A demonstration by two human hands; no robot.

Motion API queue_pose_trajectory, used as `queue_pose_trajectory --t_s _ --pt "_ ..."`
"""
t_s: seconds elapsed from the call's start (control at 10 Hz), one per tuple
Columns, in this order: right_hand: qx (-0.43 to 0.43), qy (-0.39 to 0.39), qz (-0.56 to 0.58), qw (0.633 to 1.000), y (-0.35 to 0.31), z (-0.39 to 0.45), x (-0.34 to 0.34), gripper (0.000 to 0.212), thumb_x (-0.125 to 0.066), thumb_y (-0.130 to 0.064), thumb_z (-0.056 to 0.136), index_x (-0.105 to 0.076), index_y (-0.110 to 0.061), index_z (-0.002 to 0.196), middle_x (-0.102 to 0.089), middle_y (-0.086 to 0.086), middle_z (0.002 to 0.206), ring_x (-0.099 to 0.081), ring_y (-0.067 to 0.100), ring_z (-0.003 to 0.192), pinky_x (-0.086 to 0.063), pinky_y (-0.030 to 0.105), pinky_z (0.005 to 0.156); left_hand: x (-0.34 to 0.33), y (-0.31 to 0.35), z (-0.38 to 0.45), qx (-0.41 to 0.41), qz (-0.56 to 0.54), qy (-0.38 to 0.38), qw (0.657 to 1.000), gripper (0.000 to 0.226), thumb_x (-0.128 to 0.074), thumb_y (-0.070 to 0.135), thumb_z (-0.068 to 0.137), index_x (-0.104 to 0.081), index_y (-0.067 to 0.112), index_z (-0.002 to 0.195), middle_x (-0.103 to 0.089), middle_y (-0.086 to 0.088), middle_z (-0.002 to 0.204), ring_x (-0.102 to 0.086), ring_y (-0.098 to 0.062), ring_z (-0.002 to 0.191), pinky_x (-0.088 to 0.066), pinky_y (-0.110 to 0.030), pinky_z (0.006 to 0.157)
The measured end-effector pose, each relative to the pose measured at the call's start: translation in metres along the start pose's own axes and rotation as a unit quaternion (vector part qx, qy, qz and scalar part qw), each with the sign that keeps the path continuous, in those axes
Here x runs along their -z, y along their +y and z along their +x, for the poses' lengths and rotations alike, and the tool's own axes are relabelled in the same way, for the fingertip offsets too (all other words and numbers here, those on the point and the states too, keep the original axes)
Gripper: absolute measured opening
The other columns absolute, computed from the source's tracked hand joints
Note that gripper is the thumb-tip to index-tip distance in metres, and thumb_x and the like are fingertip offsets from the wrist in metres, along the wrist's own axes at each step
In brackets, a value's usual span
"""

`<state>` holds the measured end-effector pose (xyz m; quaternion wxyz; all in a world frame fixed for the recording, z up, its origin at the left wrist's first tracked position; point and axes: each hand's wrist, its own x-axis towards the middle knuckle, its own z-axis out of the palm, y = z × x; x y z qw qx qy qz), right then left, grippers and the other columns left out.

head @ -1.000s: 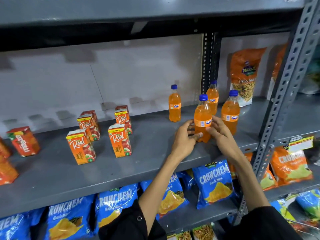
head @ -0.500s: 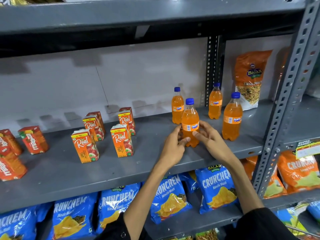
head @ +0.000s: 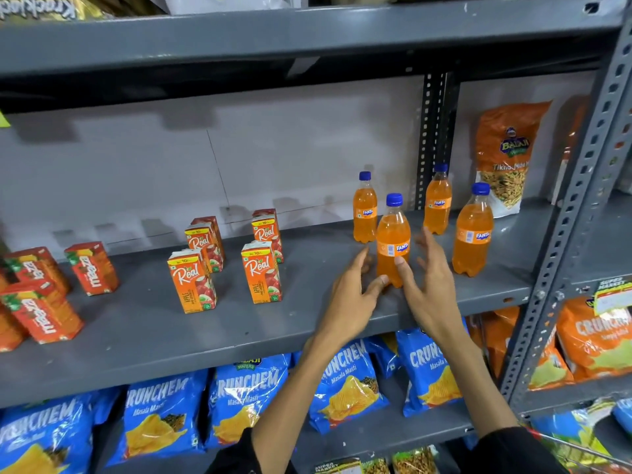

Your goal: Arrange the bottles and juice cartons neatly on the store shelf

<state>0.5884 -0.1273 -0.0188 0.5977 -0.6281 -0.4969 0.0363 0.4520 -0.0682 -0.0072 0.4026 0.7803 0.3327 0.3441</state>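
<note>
Four orange Fanta bottles with blue caps stand on the right of the grey shelf [head: 136, 333]. The front-left bottle [head: 393, 230] stands upright between my hands. My left hand [head: 354, 295] and my right hand [head: 429, 282] have their fingers spread, and only the thumbs touch the bottle's lower part. The other bottles stand behind it [head: 365, 213], at the back [head: 438, 206] and to the right [head: 473, 234]. Four Real juice cartons [head: 261, 273] stand in a two-by-two block at mid-shelf. Red Maaza cartons [head: 92, 268] stand on the left, turned at uneven angles.
An orange Balaji snack bag [head: 506, 155] leans on the back wall to the right. A perforated steel post [head: 578, 213] borders the bay. Blue Crunchem chip bags [head: 345, 381] fill the shelf below. Another shelf [head: 307, 32] hangs overhead.
Both hands slid the gripped bottle leftward, from beside the right bottle to in front of the left rear bottle. Their fingers have now opened off it.
</note>
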Motion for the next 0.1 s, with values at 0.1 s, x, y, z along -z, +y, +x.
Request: queue_pose_trajectory --t_s 0.1 --pt "0.115 0.098 -0.084 0.985 -0.0121 -0.0349 -0.0189 0.072 -0.055 -0.032 0.099 -0.016 -0.014 0.156 -0.026 0.011 0.159 -0.024 0.014 0.149 -0.029 0.036 0.121 0.0174 -0.0094 -0.0392 -0.073 0.100 0.088 0.988 0.055 -0.049 0.039 0.103 -0.035 0.029 0.155 -0.041 0.006 0.160 -0.036 -0.010 0.149 -0.035 -0.038 0.123"
